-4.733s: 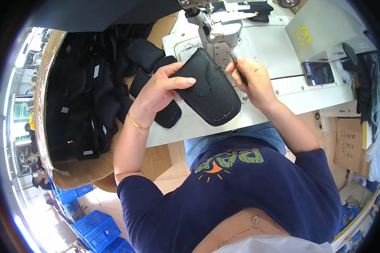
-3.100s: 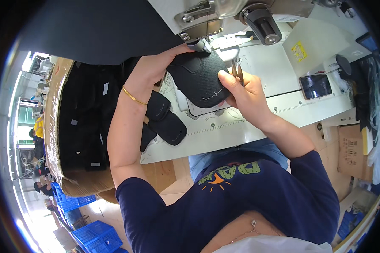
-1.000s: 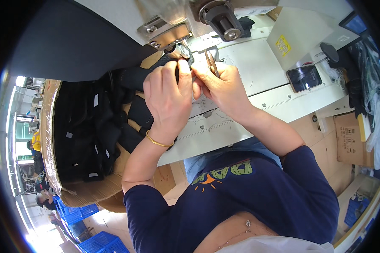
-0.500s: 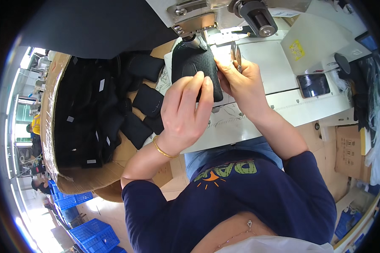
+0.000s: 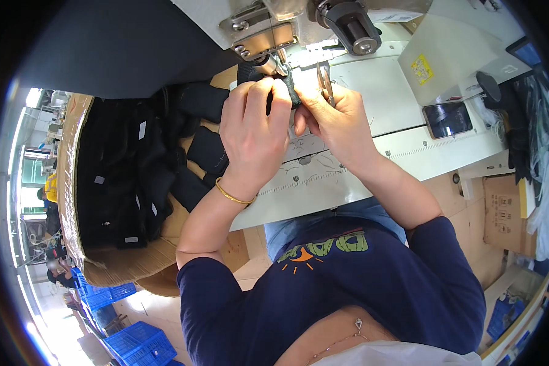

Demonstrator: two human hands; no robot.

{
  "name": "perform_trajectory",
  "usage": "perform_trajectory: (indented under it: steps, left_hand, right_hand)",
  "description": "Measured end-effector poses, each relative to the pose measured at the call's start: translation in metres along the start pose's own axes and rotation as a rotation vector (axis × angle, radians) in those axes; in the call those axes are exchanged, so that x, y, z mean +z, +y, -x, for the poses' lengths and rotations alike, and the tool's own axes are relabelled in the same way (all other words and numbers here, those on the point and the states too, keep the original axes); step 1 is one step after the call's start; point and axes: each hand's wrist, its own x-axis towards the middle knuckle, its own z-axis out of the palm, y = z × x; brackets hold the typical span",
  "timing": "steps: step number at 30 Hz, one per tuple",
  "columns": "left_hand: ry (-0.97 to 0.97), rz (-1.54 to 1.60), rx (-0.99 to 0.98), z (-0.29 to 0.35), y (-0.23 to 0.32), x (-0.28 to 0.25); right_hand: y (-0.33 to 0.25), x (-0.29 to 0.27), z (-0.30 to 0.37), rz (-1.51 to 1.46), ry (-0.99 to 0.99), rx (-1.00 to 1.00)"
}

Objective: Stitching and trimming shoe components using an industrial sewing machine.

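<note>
A black fabric piece (image 5: 247,74) lies under the presser foot of a sewing machine (image 5: 263,43), mostly hidden by my fingers. My left hand (image 5: 254,125) is closed, its bent fingers gripping the near part of the fabric. Close beside it, my right hand (image 5: 341,125) is closed too, with thumb and forefinger at the fabric's right edge. Thread snips (image 5: 325,84) are tucked in that same hand, their blades pointing away from me. The needle tip and the stitch line cannot be made out.
Left of the table, a cardboard box (image 5: 113,265) holds a heap of black fabric pieces (image 5: 122,177). A phone (image 5: 447,119) lies on the white table (image 5: 402,146) at right. Blue crates (image 5: 141,344) stand on the floor at lower left.
Both hands have moved away from me and slightly left, toward the presser foot. More of the fabric is now covered by my left hand. The whole view has shifted slightly.
</note>
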Motion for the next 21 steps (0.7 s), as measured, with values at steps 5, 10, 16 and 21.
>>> perform_trajectory:
  steps: [5,10,16,21]
  left_hand:
    - [0.057,0.059,-0.019,0.008,0.001,0.0]
    - [0.197,0.002,0.03,0.022,-0.002,0.005]
    - [0.169,-0.064,0.071,0.015,-0.021,0.017]
    - [-0.336,0.524,-0.723,0.021,-0.036,-0.03]
  right_hand:
    - [-0.001,-0.007,0.0,0.049,-0.064,0.029]
    - [0.015,-0.013,0.007,-0.045,-0.068,-0.025]
    - [0.007,-0.017,0.013,-0.068,-0.222,0.033]
    - [0.008,-0.046,0.016,0.179,-0.374,0.116]
